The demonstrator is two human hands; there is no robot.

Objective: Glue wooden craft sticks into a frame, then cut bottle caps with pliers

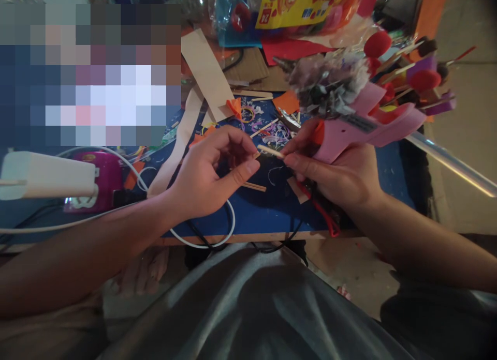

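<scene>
— Right hand (341, 176)?
— Thumb and forefinger pinching one pale wooden stick (272, 152); pink glue gun (345, 135) against same hand.
— Stick's lie?
— Crosswise, free end pointing at left hand (215, 168), just beside its fingertips.
— Left?
— Pinched; small wooden piece (257, 155) between fingertips.
— Beyond?
— Blue desk (267, 215), shredded scraps (264, 126).

Number 24 on yellow label (297, 8) of plastic bag (229, 31), other print illegible

Blue bench (256, 212) carries orange scraps (287, 101), wooden sticks (252, 94), pale paper strip (182, 137), tangled threads (261, 126), white cable (233, 220), magenta box (112, 179).
</scene>
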